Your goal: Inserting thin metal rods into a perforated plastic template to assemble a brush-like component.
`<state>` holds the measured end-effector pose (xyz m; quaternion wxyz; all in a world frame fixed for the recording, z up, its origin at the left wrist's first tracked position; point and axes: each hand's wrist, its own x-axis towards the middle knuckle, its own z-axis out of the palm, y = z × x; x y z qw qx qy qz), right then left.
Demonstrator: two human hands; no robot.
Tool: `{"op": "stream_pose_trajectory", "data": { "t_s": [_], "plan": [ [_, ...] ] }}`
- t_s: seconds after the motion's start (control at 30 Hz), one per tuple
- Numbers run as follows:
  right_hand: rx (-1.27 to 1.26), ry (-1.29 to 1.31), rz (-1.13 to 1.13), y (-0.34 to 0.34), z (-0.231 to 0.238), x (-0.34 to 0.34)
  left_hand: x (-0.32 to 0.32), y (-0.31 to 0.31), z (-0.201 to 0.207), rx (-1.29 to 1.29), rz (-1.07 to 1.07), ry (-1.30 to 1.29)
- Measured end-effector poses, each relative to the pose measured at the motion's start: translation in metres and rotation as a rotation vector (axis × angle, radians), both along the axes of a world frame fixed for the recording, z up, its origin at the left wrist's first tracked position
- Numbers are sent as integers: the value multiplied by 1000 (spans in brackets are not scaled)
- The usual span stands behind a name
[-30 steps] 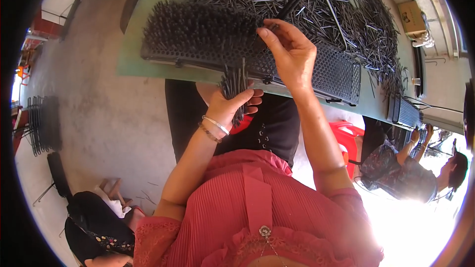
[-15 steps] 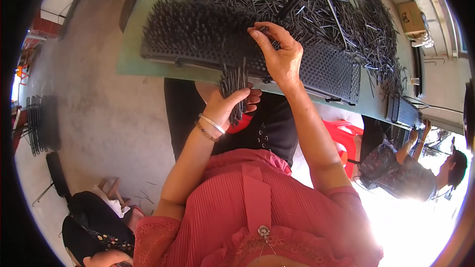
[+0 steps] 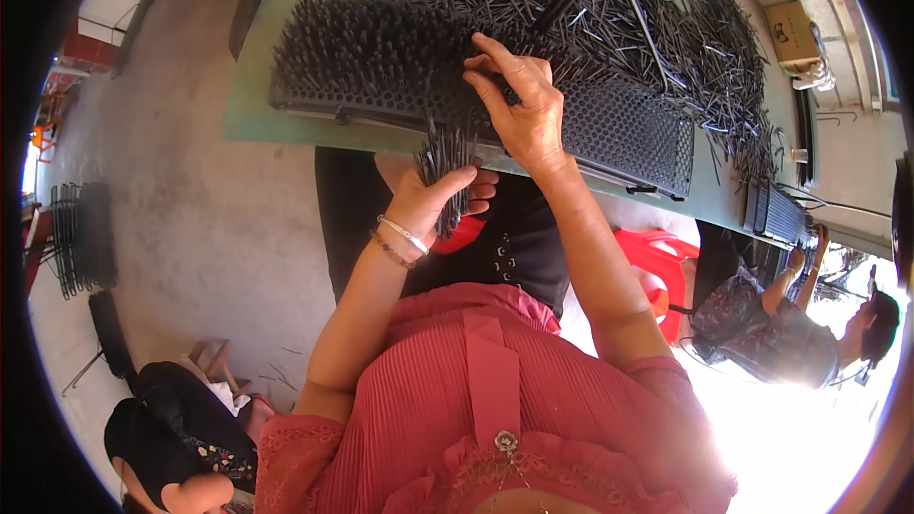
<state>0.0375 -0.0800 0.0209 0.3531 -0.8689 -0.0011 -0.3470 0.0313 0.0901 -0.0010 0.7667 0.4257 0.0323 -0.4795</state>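
Observation:
My left hand (image 3: 433, 195) is closed around a bundle of thin black sticks (image 3: 446, 157), just below the near edge of the table. Their ends stick up past my thumb. Above and to the right, my right hand (image 3: 526, 114) is over a long black perforated panel (image 3: 633, 128), thumb and fingertips drawn together in a pinch. Whatever is between those fingertips is too small and dark to make out. Many upright black sticks (image 3: 367, 43) stand in the panel's left part, packed closely; the holes on its right part are bare.
A large loose heap of black sticks (image 3: 666, 48) covers the green table (image 3: 252, 114) behind the panel, with dark metal bars across it. A red plastic stool (image 3: 657, 257) is below the table. Another person (image 3: 776, 324) works at the far right; a second person (image 3: 181, 428) is at lower left.
My right hand has shifted slightly left along the panel, and its fingers have changed position. My left hand keeps the bundle in nearly the same place.

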Motion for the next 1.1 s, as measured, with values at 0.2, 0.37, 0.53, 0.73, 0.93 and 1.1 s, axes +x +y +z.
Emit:
{"op": "stream_pose_trajectory", "data": {
  "t_s": [0.2,0.37,0.53,0.73,0.93,1.1],
  "plan": [
    [-286,-66,-32,0,-2,2,0,0,-1,-3,-23,-3],
    [-293,-27,-116,-3,5,4,-2,0,-4,-27,-36,4],
    [-281,-2,-46,-6,8,2,-1,0,-2,-53,-23,42],
    [-343,-6,10,-5,12,7,-3,-2,1,-28,-46,52],
    [-414,30,93,-8,18,14,-3,0,-4,26,-66,-23],
    [-378,-7,126,-12,23,8,-3,-2,1,17,-73,-43]
  ]
}}
